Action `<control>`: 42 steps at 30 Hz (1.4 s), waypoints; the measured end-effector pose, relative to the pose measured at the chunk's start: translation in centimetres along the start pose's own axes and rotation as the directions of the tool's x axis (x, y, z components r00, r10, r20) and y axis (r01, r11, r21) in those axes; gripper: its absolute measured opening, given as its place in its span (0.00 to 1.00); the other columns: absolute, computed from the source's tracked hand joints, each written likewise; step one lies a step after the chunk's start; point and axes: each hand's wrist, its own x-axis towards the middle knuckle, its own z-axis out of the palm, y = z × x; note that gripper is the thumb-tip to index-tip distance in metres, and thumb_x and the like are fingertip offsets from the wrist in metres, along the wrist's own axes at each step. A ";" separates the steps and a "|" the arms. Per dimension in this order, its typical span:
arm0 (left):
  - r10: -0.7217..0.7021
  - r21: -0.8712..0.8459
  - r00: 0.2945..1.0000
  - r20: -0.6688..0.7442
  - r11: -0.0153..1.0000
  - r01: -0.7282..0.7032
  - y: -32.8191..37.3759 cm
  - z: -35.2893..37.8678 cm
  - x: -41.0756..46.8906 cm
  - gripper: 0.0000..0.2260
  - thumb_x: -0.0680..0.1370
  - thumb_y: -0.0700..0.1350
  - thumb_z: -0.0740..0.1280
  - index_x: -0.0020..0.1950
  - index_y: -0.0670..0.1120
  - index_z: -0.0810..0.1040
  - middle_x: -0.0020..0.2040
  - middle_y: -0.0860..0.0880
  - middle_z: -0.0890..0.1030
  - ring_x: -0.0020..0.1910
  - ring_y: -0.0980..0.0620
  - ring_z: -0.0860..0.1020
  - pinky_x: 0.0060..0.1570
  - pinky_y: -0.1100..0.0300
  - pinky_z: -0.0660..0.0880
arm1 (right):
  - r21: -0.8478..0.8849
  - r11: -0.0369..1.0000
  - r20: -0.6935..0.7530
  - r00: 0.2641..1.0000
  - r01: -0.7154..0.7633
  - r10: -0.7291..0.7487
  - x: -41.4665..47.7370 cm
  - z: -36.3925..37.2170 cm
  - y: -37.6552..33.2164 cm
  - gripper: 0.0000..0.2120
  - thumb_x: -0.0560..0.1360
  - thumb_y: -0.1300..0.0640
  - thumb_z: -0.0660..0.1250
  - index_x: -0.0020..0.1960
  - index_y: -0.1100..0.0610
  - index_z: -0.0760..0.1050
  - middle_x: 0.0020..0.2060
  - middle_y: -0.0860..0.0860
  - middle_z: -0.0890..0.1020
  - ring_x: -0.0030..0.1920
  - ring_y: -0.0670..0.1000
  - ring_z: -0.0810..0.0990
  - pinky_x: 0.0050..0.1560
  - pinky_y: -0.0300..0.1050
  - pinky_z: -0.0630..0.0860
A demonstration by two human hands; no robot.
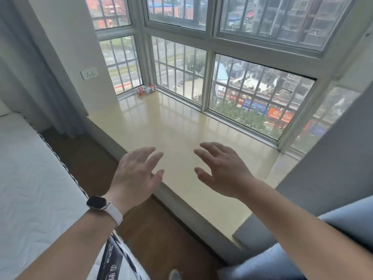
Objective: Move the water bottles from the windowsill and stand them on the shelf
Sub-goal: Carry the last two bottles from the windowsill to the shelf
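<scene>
Both hands empty. Left hand (135,174), watch (96,202) on its wrist, and right hand (222,170) hover palm-down with fingers spread over the near edge of the windowsill (181,128); neither touches anything. Water bottles (145,89): two seem to lie on their sides, touching, tucked into the far left corner of the sill against the window frame (148,63), well apart from both hands. Likely reason for the pose: start of a reach. Shelf not in view. Mattress (30,178) at left.
</scene>
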 end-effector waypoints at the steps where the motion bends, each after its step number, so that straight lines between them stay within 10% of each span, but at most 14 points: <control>1: -0.006 0.002 1.000 -0.004 1.000 0.006 -0.9 0.1 0.7 0.22 0.78 0.57 0.59 0.68 0.48 0.76 0.66 0.45 0.78 0.65 0.42 0.76 0.65 0.39 0.70 | -0.016 1.000 -0.001 1.000 0.013 -0.013 1.5 0.0 0.1 0.29 0.76 0.38 0.52 0.71 0.52 0.70 0.70 0.53 0.73 0.71 0.58 0.69 0.68 0.55 0.66; 42: -0.546 0.275 0.815 -0.193 0.767 0.579 -30.8 -0.2 15.0 0.20 0.78 0.53 0.59 0.65 0.46 0.80 0.65 0.43 0.80 0.66 0.40 0.76 0.66 0.43 0.70 | 0.109 0.783 0.012 0.787 0.612 -0.617 50.6 7.9 -8.7 0.25 0.79 0.40 0.54 0.71 0.51 0.69 0.71 0.52 0.72 0.71 0.56 0.68 0.68 0.53 0.66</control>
